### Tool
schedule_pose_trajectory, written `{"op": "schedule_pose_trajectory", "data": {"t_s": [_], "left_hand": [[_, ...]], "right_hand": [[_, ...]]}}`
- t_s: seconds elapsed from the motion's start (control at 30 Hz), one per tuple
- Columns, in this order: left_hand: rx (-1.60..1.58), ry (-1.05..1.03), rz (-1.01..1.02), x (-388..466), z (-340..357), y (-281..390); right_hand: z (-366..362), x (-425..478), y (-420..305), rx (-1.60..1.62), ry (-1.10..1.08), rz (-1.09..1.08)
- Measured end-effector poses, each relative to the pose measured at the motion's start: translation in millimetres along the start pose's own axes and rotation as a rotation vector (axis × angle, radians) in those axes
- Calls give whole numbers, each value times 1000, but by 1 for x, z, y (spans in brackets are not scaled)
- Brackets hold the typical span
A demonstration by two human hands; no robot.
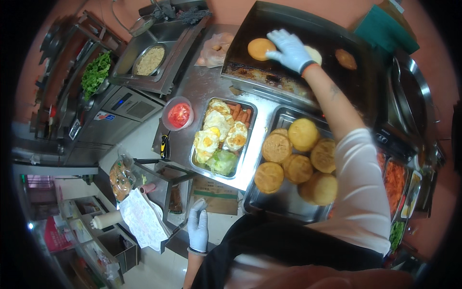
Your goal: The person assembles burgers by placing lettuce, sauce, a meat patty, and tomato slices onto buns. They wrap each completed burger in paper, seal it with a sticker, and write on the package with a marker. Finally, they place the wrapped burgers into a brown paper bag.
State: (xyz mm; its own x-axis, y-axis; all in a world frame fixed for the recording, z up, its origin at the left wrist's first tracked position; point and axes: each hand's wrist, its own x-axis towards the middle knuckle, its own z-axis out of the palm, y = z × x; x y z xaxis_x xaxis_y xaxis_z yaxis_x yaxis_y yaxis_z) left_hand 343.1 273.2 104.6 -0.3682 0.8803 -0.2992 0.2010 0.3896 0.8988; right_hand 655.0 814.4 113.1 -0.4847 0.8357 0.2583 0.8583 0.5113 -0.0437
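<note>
My right hand (288, 51), in a pale blue glove, reaches over the dark flat griddle (249, 21) with its fingers spread. Its fingers are beside a round golden bun (261, 49); whether they touch it is unclear. A pale round piece (313, 55) lies partly behind the hand, and a browned patty (345, 59) sits further right. My left hand (198, 225), also gloved, hangs low near the paper sheets with its fingers bent, and nothing is visible in it. Between the hands stand a metal tray (252, 144) of fried eggs, sausages and lettuce, and a larger tray (265, 207) of round buns.
A tub of sliced tomato (178, 115) and a yellow-black handled tool (165, 146) lie left of the egg tray. Wrapped bread (122, 177), printed paper sheets (142, 218) and a squeeze bottle (107, 219) are lower left. Shredded carrot (394, 184) stands at the right.
</note>
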Motion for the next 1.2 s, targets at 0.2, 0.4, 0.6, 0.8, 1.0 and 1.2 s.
{"op": "schedule_pose_trajectory", "data": {"t_s": [0.2, 0.4, 0.6, 0.8, 1.0, 1.2], "left_hand": [[39, 82, 57, -12, -7, 9], [-121, 53, 30, -4, -7, 17], [-542, -90, 74, 49, 15, 38], [-630, 348, -64, 13, -49, -27], [-745, 900, -11, -39, -244, -166], [-599, 945, -255, -11, -347, -237]], "right_hand": [[27, 39, -15, 144, -66, 27], [8, 16, -19, 1014, 191, 417], [-11, -125, -226, 1681, -632, 51], [-26, -198, -338, 1429, -970, -157], [-29, -196, -370, 1624, -784, 125], [-25, -217, -452, 1537, -730, 294]]}}
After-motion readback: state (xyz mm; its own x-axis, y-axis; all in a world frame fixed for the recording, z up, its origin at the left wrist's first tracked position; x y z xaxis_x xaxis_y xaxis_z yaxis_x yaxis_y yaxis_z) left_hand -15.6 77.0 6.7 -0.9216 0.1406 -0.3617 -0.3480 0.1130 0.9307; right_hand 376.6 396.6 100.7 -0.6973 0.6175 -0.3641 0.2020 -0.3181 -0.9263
